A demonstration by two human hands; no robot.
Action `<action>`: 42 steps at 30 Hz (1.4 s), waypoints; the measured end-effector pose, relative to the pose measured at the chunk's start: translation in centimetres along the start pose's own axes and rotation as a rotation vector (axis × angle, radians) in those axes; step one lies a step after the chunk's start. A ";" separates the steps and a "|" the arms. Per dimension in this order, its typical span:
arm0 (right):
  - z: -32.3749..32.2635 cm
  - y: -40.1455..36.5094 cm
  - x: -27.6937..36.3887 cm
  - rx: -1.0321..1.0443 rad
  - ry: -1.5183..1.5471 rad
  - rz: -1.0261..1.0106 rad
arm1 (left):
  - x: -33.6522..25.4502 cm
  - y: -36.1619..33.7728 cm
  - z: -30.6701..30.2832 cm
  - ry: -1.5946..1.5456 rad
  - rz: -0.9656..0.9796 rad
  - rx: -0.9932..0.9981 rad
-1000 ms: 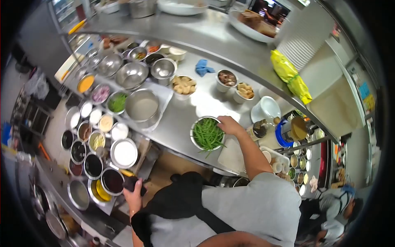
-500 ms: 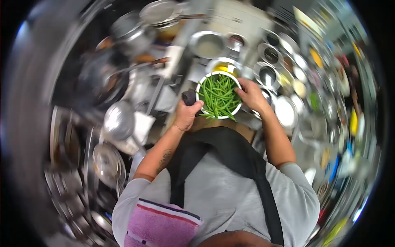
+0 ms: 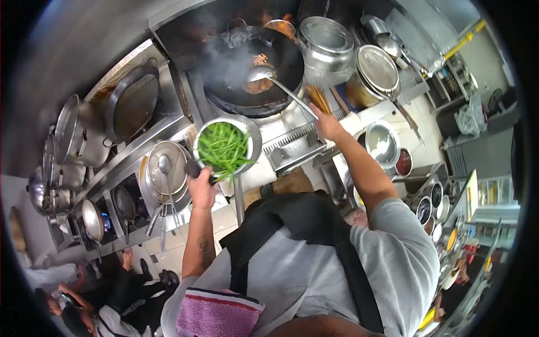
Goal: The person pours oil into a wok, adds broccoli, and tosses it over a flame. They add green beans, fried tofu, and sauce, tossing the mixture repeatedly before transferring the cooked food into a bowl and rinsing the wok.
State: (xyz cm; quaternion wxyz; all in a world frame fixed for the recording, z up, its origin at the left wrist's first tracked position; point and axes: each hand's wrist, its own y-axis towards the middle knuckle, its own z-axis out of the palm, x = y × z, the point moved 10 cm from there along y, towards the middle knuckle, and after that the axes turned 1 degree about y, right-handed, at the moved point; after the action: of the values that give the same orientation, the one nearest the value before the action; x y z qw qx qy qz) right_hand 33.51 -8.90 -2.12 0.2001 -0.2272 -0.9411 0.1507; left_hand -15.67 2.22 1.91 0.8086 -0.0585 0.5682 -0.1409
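My left hand (image 3: 202,188) grips the near rim of a white bowl, with a dark bundled item (image 3: 192,168) against its fingers. Green beans (image 3: 223,147) fill that bowl (image 3: 197,135) and hang over its near edge. My right hand (image 3: 328,124) is closed around the handle of a metal ladle (image 3: 261,73). The ladle's head is inside a large black wok (image 3: 286,59), over browned chopped food (image 3: 259,86) at the bottom. Smoke rises at the wok's left. The bowl is held nearer to me than the wok, apart from it.
Flames (image 3: 286,18) show behind the wok. A lidded metal pot (image 3: 327,42) and a pot with a strainer (image 3: 378,67) stand to its right. Strainers (image 3: 167,163) and pans (image 3: 123,202) line the left side. Other people (image 3: 112,297) are at lower left.
My view has turned left from the container-covered counter to the stove. My right hand has left the bowl and taken the ladle; my left hand still holds the beans.
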 end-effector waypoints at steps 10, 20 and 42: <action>-5.3 7.9 4.8 -0.161 0.380 -0.079 | 2.4 -6.1 -4.0 -0.122 -0.056 -0.362; -4.7 3.7 3.7 0.277 0.996 -0.100 | 5.8 -11.0 1.6 -0.224 -0.113 -0.527; -7.4 1.6 1.8 0.090 0.668 -0.250 | 6.5 -10.9 3.5 -0.160 -0.079 -0.553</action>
State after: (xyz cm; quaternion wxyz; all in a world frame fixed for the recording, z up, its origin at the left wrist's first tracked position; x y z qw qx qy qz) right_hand 35.89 -5.20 4.31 0.5233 -0.1380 -0.8367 0.0838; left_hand -12.13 -10.37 0.00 0.7981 -0.3098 0.5168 -0.0072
